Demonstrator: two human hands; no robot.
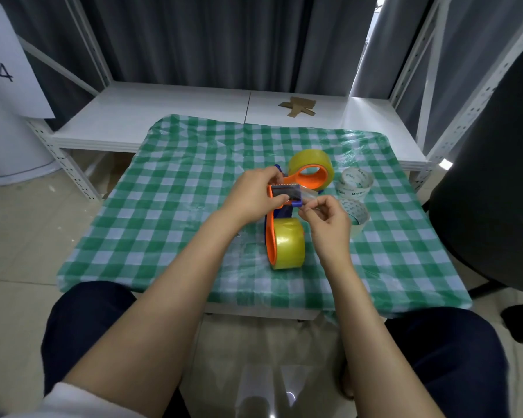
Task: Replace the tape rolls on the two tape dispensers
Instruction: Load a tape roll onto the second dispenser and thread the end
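Two orange and blue tape dispensers lie on the green checked tablecloth (163, 206). The near dispenser (272, 233) carries a yellowish tape roll (289, 247). My left hand (254, 194) grips the cutter end of this dispenser, where the serrated blade (284, 186) shows. My right hand (329, 215) pinches the clear tape end (310, 196) just right of the blade. The far dispenser (311, 178) lies behind with another yellowish roll (310, 159) on it. Two nearly used-up rolls, one (355, 184) behind the other (357, 215), stand to the right.
A white shelf (163, 116) runs behind the table with cardboard scraps (298, 107) on it. A black chair (492, 182) stands close at the right. My knees sit under the table's front edge.
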